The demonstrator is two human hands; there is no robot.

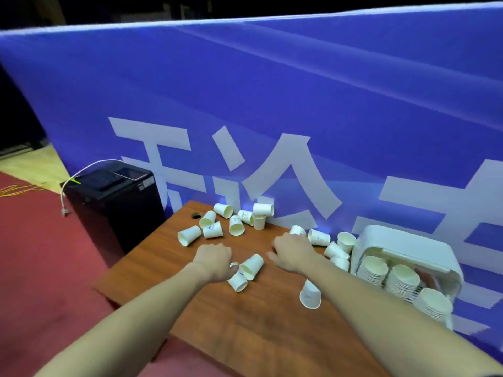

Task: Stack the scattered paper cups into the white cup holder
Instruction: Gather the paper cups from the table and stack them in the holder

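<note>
White cup holder [381,240] has three stacks; many paper cups [212,229] remain on your bench [245,322] (hands [213,261] hover, grip unclear).

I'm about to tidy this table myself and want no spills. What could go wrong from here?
1. Cups lying on their sides may roll; one cup near the table front could get knocked off by the right arm.
2. The holder already carries tall stacks; pushing more in carelessly may topple them.
</note>
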